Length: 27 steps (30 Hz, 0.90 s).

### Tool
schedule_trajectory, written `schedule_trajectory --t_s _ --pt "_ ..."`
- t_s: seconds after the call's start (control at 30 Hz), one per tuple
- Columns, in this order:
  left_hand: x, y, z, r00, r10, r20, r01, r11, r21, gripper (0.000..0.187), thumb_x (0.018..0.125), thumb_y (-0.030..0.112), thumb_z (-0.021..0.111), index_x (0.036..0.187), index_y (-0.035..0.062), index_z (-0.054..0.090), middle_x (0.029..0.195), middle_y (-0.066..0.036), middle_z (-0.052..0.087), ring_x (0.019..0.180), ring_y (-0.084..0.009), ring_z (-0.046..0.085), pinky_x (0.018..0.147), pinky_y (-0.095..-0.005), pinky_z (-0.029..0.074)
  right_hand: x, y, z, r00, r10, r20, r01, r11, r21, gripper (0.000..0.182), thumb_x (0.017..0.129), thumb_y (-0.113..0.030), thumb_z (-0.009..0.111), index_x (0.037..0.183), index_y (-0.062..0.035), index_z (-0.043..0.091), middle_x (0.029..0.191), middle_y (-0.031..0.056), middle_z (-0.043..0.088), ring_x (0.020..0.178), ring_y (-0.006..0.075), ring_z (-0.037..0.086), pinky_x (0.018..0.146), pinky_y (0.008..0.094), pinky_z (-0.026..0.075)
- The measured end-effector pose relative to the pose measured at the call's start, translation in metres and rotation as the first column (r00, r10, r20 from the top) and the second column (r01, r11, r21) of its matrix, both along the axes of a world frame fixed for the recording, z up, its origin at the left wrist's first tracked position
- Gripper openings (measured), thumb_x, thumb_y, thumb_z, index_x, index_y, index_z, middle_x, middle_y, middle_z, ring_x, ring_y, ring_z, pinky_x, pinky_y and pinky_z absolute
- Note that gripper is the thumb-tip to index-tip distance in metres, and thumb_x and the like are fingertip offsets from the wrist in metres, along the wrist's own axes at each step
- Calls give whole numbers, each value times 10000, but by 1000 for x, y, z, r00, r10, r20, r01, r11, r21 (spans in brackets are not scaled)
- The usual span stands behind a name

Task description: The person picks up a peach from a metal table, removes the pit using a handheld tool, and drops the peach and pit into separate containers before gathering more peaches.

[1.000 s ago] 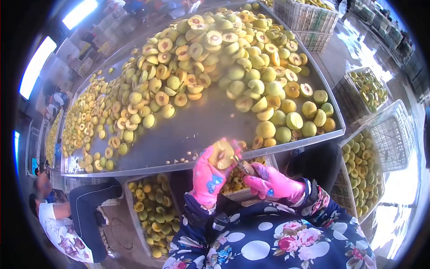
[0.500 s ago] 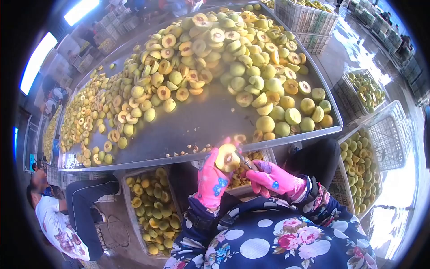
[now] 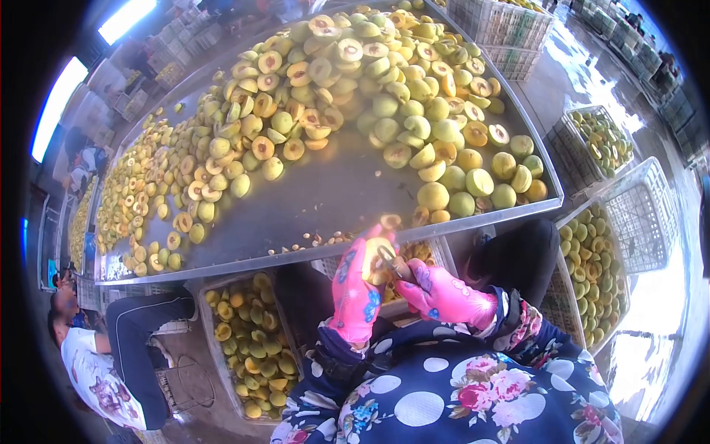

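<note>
A white-shirted person [image 3: 100,374] sits at left — bright panels [image 3: 59,109] upper left, stacked crates [image 3: 503,31] upper right.

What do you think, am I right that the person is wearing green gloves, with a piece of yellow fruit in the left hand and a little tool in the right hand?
Not quite: the head view shows that the gloves are pink, not green. The left hand does hold a piece of yellow fruit, and the right hand holds a little tool.
</note>
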<state>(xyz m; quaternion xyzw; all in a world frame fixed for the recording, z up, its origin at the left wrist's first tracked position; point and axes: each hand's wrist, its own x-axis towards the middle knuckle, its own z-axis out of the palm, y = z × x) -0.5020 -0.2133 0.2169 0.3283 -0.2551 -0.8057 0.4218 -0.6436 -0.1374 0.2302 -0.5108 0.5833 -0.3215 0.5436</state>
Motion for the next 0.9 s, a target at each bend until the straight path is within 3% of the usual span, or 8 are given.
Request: schedule_trajectory --t_s 0.2,0.3,0.4,0.5,0.6,0.7,0.8,0.9 --pt "-12 6 2 986 112 124 -112 994 -7 258 910 214 572 1061 9 613 967 -134 631 832 -200 613 725 -315 524 4 1 -4 968 30 -249 -92 966 -240 220 936 -213 516 994 -16 438 661 123 569 575 270 590 542 373 452" --pt "-11 1 -12 979 96 179 -102 995 21 195 872 183 630 986 26 646 893 -114 647 774 -183 620 672 -297 527 5 0 -19 955 67 -289 -127 973 -192 245 924 -230 530 999 -17 436 679 160 586 647 357 616 559 396 459" --pt "-8 -2 -28 970 72 230 -75 997 2 180 861 184 645 962 36 655 872 -107 651 751 -175 620 653 -288 526 0 -4 -14 985 139 -106 -128 987 100 263 910 -243 545 997 -18 441 715 193 596 730 412 615 585 415 467" --pt "-8 0 -32 968 67 242 -65 998 -18 208 880 201 620 994 29 643 898 -110 648 768 -180 618 679 -290 525 1 1 -30 921 99 -376 -173 971 -168 262 916 -257 540 991 -25 444 720 168 597 652 370 619 566 406 472" --pt "-10 -2 -26 984 70 162 -81 995 62 273 920 229 557 1089 19 592 977 -119 632 847 -202 606 749 -313 517 2 -2 -45 963 29 -269 -83 979 -189 309 919 -284 549 1054 -21 459 709 90 595 520 222 584 495 330 465" --pt "-10 -2 -25 998 53 16 -54 996 68 333 953 249 489 1191 18 519 1109 -135 588 980 -229 574 839 -350 495 4 -7 -29 948 -176 265 137 978 160 384 894 -279 608 1140 -23 460 723 30 581 466 97 515 438 239 428" --pt "-7 -1 -25 997 -83 -7 82 994 -68 363 967 257 456 1238 17 472 1205 -147 538 1076 -237 534 897 -372 469 -4 -14 -17 898 -238 369 166 962 218 406 880 -216 626 1191 -3 475 821 50 598 648 118 576 550 276 471" --pt "7 -6 -16 965 -233 -124 239 970 40 342 972 210 422 1242 3 456 1237 -167 515 1118 -252 518 942 -413 445 -22 -22 -58 975 -171 145 193 969 -153 422 858 -198 652 1197 0 496 950 75 616 822 86 573 646 243 472"
